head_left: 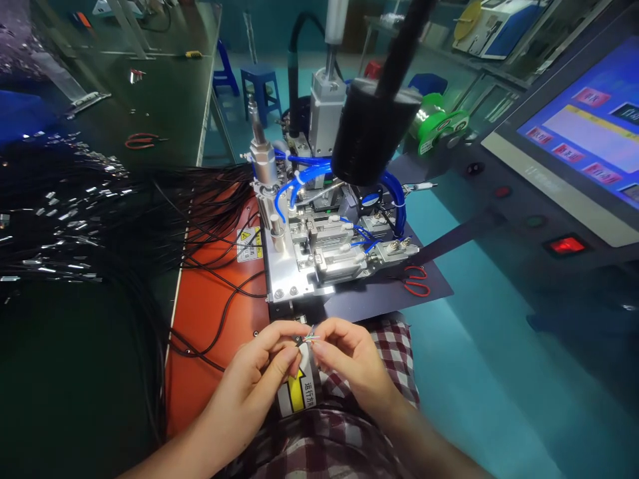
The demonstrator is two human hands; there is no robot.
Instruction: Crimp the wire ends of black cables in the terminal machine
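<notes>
Low in the middle of the head view, my left hand (269,366) pinches the end of a thin black cable between thumb and fingers. Fine coloured wires (310,338) fan out from that end, some green and some whitish. My right hand (352,352) closes its thumb and index finger on the tips of these wires. Both hands meet just in front of a metal bench machine (334,246) with blue air tubes, above my lap. My fingers partly cover the cable end.
Bundles of black cables (219,206) with shiny ends lie over the left table and orange surface (214,279). Red-handled scissors (417,281) rest right of the machine; red-handled pliers (142,140) lie far left. A green spool (439,126) and a touchscreen (589,140) stand at right.
</notes>
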